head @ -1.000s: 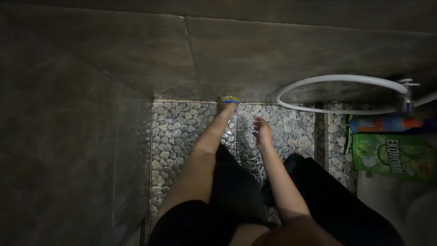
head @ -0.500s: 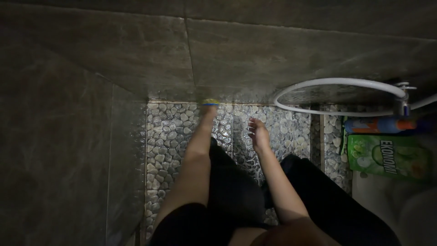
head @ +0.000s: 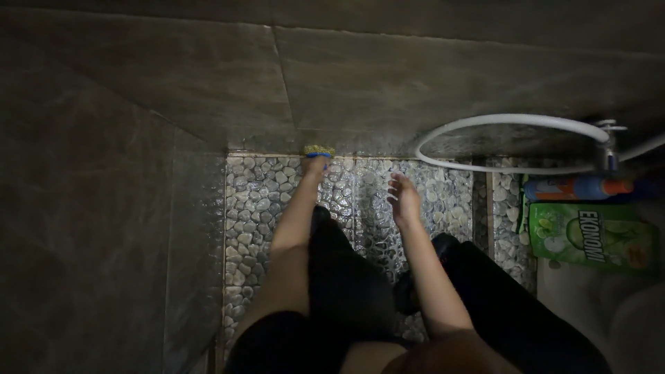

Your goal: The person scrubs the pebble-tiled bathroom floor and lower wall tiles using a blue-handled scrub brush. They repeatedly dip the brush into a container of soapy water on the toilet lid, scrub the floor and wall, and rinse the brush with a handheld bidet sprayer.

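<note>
Left hand (head: 315,165) clamped on yellow-and-blue scrub sponge (head: 318,150) at wet pebble floor (head: 256,201) edge; right hand (head: 404,199) open, bracing. Could slip: slick stones.

One head camera looks steeply down, from above, at the pebble floor (head: 263,201).

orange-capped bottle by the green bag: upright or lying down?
Lying down: the bottle rests lengthwise above the green bag, its orange cap pointing right.
</note>
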